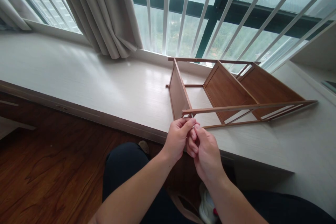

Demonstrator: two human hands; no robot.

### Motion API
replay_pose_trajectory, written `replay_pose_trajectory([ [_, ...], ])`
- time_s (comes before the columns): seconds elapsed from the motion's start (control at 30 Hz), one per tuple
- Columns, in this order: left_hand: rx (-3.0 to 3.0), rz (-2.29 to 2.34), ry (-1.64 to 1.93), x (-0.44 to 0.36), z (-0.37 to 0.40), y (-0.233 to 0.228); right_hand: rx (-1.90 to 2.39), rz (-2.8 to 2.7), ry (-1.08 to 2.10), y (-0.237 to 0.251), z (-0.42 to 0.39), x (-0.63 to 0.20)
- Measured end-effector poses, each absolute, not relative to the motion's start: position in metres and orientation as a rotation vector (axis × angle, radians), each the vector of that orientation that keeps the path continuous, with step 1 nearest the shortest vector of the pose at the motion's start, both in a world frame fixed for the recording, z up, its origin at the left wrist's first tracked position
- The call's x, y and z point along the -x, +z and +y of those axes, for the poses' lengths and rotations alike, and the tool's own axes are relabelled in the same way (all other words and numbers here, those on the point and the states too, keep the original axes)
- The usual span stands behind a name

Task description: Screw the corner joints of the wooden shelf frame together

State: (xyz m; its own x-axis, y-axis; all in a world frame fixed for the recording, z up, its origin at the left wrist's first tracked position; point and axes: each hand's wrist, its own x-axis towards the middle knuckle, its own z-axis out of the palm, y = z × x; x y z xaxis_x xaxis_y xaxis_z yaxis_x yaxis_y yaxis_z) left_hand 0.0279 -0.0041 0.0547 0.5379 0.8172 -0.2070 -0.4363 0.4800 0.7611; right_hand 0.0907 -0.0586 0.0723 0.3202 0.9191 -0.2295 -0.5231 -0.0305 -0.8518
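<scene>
A brown wooden shelf rack [231, 87] lies on its side on the pale window ledge [110, 87], its several boards standing on edge between thin rails. Just in front of the rack's near left corner, my left hand [180, 134] and my right hand [207, 147] meet fingertip to fingertip. Both have thumb and fingers pinched together. Whatever sits between the fingertips is too small or too hidden to name. The end of the near rail [187, 111] lies right above the fingers.
White window bars [185, 14] rise behind the rack, and a grey curtain [102, 14] hangs to their left. A wall closes the right side. My knees are below the ledge's front edge, over a dark wooden floor [52, 168]. A white object [206, 206] shows beneath my right forearm.
</scene>
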Motion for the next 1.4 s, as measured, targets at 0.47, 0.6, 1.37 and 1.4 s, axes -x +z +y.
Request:
replay_pose_trajectory([
  [0.47, -0.706, 0.617, 0.934, -0.030, -0.001, 0.049, 1.475, -0.956, 0.901, 0.067, -0.058, -0.109],
  [0.6, -0.725, 0.634, 0.940, -0.030, -0.001, 0.049, 1.486, -1.002, 0.876, 0.067, -0.059, -0.108],
  [1.37, -1.221, 1.147, 1.147, -0.027, 0.048, -0.037, 1.452, -1.286, 0.747, -0.012, -0.056, -0.154],
  [1.4, -1.189, 1.118, 1.101, -0.029, 0.049, -0.043, 1.447, -1.294, 0.774, -0.015, -0.055, -0.153],
])
